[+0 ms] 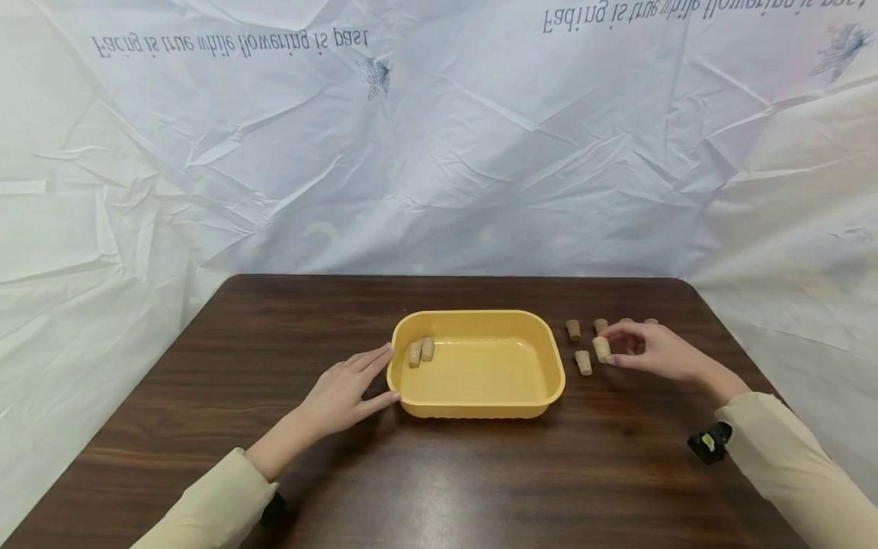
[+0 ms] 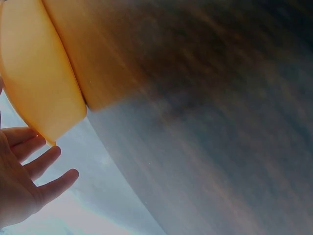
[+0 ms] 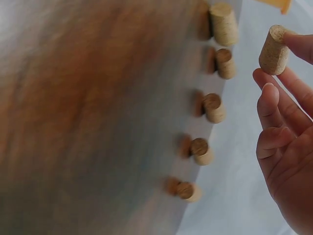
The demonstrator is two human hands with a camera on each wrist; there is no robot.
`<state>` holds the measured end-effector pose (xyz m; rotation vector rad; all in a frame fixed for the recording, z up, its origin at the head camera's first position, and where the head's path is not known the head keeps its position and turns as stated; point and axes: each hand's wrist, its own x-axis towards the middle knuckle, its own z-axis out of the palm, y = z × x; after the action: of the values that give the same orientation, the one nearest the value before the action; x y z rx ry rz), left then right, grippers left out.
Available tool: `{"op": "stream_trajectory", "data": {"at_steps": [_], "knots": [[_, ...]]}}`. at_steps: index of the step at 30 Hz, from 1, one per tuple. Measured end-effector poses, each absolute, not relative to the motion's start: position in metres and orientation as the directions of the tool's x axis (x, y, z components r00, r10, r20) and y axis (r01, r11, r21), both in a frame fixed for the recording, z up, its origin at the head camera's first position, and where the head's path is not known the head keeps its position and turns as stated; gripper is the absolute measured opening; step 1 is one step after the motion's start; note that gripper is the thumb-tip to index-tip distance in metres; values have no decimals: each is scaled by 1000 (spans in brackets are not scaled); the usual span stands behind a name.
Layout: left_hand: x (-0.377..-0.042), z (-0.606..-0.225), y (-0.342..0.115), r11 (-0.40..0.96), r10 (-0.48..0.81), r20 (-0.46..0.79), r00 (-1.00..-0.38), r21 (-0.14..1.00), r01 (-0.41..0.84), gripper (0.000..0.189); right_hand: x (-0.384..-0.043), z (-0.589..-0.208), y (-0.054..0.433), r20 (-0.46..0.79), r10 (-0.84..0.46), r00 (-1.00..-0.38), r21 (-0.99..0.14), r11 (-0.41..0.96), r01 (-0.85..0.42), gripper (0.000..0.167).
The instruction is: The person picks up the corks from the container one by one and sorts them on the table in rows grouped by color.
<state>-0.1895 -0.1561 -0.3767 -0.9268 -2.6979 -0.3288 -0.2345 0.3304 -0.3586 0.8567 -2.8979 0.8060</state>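
Between the thumb and fingertips of my right hand (image 1: 655, 351) a tapered cork stopper (image 3: 273, 51) is pinched, held up off the table in the right wrist view. Several similar corks stand around it, including a nearer one (image 1: 583, 362) between that hand and the yellow plastic tray (image 1: 480, 410). Two corks (image 1: 421, 352) lie side by side at the left end inside the tray. My left hand (image 1: 343, 390) rests against the tray's left rim, its fingers extended and spread, thumb near the front corner.
A back row of corks (image 1: 573, 329) runs right of the tray, partly hidden behind my right hand. The dark wooden table (image 1: 309, 305) ends at rounded far corners. Behind it hangs a wrinkled white sheet (image 1: 439, 168) with printed lettering.
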Motion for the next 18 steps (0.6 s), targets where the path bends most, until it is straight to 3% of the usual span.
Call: {"op": "stream_trajectory", "data": {"at_steps": [9,18], "knots": [[-190,-378,-157,772,566,320,-759,117,625,68,-230,-374,342,88,-441,-893,-483,765,-426,39],[-190,-377,-156,774,563,322,-761,118,622,69,-233,-383,348,58,-441,-896,-458,786,-416,38]]}}
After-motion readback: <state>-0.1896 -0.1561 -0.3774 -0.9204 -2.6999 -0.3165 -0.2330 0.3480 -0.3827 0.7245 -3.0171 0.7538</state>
